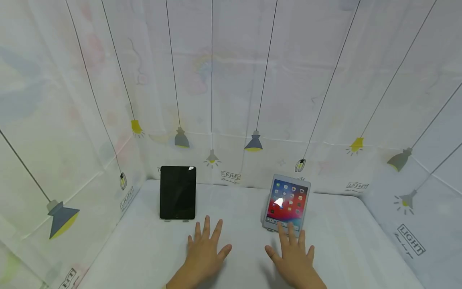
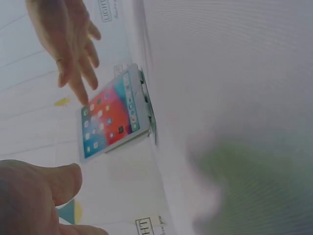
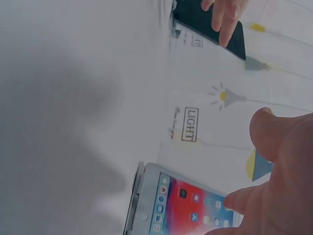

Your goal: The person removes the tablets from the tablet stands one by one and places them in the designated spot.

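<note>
A white tablet point(image 1: 287, 202) with a lit home screen of app icons leans on a small stand at the right. My right hand point(image 1: 294, 259) is in front of it, fingers spread, fingertips overlapping the tablet's lower edge in the head view. To the left, a black tablet point(image 1: 178, 192) with a dark screen stands propped the same way. My left hand point(image 1: 203, 255) spreads its fingers in front and to the right of the black tablet, holding nothing. The left wrist view shows the lit tablet point(image 2: 111, 115) beyond the left thumb point(image 2: 61, 183).
Both tablets stand on a white-covered table point(image 1: 231, 204), near its back edge. Behind and at the sides hangs a pale curtain point(image 1: 231, 92) printed with lamps and the word LIGHT. Bare white surface lies between the two tablets.
</note>
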A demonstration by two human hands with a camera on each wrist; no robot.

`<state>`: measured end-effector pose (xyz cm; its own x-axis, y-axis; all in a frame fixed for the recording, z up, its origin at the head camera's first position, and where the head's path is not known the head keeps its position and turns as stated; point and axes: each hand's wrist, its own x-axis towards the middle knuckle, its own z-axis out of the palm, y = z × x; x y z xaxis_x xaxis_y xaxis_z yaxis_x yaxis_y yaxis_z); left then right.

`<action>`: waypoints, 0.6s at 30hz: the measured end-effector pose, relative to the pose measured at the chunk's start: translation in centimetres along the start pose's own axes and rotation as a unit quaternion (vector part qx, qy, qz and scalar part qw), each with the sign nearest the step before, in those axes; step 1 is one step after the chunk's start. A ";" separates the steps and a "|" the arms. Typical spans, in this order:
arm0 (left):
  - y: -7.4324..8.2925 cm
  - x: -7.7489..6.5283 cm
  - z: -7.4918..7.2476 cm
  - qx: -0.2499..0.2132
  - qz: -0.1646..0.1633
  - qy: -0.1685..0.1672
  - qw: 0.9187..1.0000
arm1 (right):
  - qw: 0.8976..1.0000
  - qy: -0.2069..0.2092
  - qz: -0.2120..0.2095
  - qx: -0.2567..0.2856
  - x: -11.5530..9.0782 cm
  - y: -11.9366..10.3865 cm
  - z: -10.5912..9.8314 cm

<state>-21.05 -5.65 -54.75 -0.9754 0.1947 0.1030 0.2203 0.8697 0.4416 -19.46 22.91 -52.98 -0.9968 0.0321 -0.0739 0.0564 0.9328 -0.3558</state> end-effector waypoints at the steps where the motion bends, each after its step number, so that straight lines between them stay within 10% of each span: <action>1: 0.0 0.2 0.1 -0.008 0.002 -0.005 1.000 | 1.000 -0.004 0.000 0.005 -0.1 0.1 -0.3; 18: 1.0 2.9 0.1 -0.176 -0.021 -0.078 0.981 | 0.992 -0.053 -0.030 0.107 0.5 3.2 -2.0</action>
<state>-23.65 -4.19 -54.09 -0.9665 0.2522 -0.0471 0.1402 0.6729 0.7263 -19.88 26.65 -52.26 -0.9877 -0.0694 -0.1402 0.0197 0.8341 -0.5513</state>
